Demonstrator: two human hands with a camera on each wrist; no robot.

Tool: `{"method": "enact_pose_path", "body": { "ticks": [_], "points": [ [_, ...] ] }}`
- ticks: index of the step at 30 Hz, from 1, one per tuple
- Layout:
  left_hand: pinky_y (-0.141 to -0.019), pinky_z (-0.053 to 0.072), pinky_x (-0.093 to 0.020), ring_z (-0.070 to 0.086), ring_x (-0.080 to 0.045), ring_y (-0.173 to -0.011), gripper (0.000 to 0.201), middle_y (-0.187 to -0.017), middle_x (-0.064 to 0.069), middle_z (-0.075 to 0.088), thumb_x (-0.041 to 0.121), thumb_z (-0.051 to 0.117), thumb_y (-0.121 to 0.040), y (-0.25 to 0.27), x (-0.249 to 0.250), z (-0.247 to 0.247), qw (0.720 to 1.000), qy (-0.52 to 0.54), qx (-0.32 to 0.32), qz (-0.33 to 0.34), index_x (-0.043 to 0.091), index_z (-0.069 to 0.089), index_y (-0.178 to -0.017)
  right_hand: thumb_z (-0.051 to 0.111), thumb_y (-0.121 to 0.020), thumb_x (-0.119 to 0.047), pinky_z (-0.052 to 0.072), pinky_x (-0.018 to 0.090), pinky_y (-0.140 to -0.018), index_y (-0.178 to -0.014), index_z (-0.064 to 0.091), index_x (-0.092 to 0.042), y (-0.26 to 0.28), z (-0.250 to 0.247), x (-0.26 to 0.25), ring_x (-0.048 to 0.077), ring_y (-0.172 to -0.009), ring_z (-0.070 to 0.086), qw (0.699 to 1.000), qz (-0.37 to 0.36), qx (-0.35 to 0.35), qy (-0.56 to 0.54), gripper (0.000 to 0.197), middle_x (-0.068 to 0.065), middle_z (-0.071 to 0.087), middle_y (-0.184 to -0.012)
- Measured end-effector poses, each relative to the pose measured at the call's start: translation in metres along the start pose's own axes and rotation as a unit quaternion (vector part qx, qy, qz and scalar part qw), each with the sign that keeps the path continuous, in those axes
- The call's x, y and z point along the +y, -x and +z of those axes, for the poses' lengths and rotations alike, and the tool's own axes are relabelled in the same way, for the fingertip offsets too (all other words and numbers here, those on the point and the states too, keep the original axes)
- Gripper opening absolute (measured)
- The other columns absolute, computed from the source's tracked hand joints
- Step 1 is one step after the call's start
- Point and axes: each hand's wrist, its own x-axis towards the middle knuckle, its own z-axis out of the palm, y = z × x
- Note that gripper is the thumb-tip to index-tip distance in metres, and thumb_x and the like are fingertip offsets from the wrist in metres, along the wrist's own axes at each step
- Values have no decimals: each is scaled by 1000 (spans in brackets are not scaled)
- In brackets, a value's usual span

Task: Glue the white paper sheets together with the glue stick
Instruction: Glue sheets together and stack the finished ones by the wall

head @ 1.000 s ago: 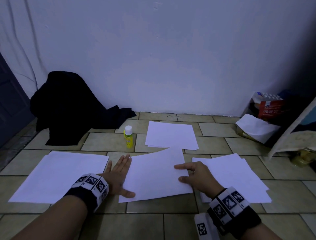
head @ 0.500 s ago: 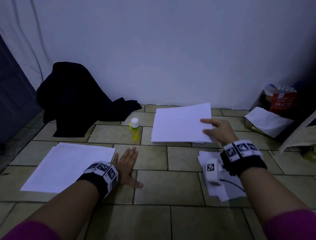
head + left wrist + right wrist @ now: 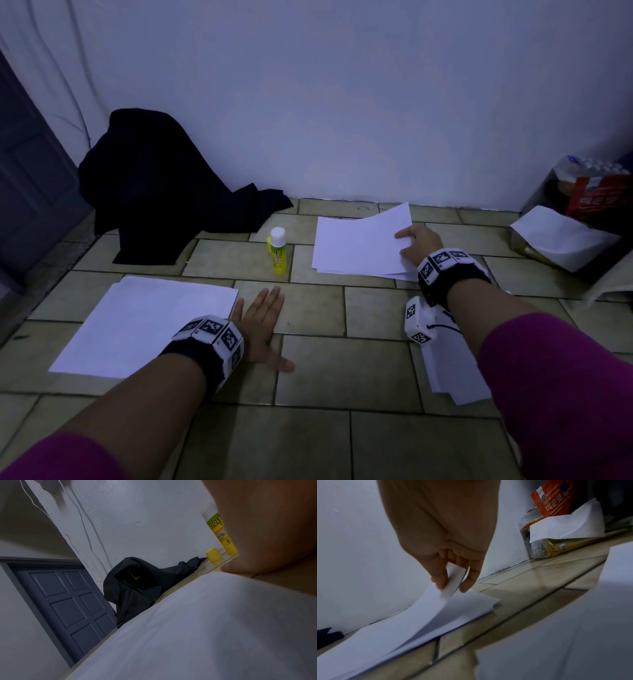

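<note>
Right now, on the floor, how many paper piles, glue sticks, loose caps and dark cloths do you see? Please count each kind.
Paper piles: 3, left, far, under the right arm
Glue sticks: 1
Loose yellow caps: 1
Dark cloths: 1
Total: 6

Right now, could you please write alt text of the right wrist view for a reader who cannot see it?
The right hand pinches the raised edge of the top sheet of a white paper stack on a tiled floor. Behind, an orange packet stands by the white wall.
</note>
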Motion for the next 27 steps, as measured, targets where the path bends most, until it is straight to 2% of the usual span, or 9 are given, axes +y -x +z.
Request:
{"method": "enact_pose_path", "body": {
  "ticks": [4, 6, 8, 10, 14, 17, 22, 25, 27],
  "points": [
    [-115, -14, -48, -28, -16, -143, 161, -150, 2, -39, 96, 30, -22, -2, -1, -2, 1000, 2, -14, 4, 13, -29, -146, 51, -86, 6, 36, 18, -79, -118, 63, -9, -5, 5, 6, 26, -115, 54, 1000, 7, -10, 18, 37, 11, 56, -129],
    [-115, -14, -48, -28, -16, -143, 153, -150, 1, -40, 95, 40, -37, -3, -1, -2, 1000, 0, -20, 2, 13, -30, -146, 54, -85, 6, 35, 17, -79, -117, 63, -9, -7, 7, 10, 26, -116, 53, 999, 12, -11, 28, 36, 11, 55, -131],
    [-115, -14, -48, -29, -18, -143, 137, -153, -1, -37, 82, 53, -62, -2, -1, -2, 1000, -2, -17, 4, 13, -29, -146, 55, -84, 5, 36, 18, -80, -116, 63, -9, -9, 10, 12, 26, -116, 54, 999, 12, -20, 45, 36, 12, 54, -132],
    [-115, -14, -48, -29, -19, -143, 128, -153, -2, -37, 73, 59, -76, -2, 0, -2, 1000, -7, -16, 3, 13, -29, -146, 57, -84, 2, 39, 21, -87, -117, 63, -11, -9, 12, 12, 26, -119, 52, 996, 14, -40, 81, 36, 12, 50, -135],
    [-115, -14, -48, -29, -19, -143, 124, -153, -2, -36, 69, 59, -79, -3, 0, -2, 1000, -10, -14, 4, 13, -29, -146, 63, -85, -11, 31, 27, -104, -118, 62, -23, -7, 13, 8, 24, -127, 43, 978, 11, -54, 202, 35, 10, 44, -137],
    [-115, -13, -48, -29, -19, -143, 124, -153, -2, -36, 69, 59, -79, -2, 0, -2, 1000, -12, -19, 3, 13, -29, -146, 62, -89, -24, 23, 31, -109, -123, 57, -30, -4, 7, 0, 26, -131, 36, 958, 18, -81, 276, 35, 10, 39, -140],
    [-116, -12, -48, -27, -20, -144, 123, -154, -3, -35, 68, 58, -80, -3, 0, -3, 1000, -20, -17, 2, 12, -28, -147, 53, -95, -40, 24, 34, -112, -148, 31, -20, 3, -11, -10, 25, -142, 24, 945, 12, -166, 281, 61, 8, 26, -155],
    [-116, -11, -49, -26, -20, -144, 123, -154, -3, -34, 69, 58, -79, -5, 0, -1, 1000, -25, -10, -2, 12, -27, -147, 54, -94, -41, 26, 33, -111, -150, 19, -7, 16, -24, -10, 24, -142, 25, 951, 17, -177, 252, 74, 9, 21, -157],
    [-116, -10, -49, -25, -20, -145, 125, -155, -3, -33, 70, 59, -78, -7, -1, 1, 1000, -23, -1, -5, 12, -26, -148, 56, -93, -41, 30, 32, -108, -149, 20, -4, 33, -34, -8, 25, -139, 32, 950, 20, -193, 244, 76, 10, 26, -155]
  ]
}}
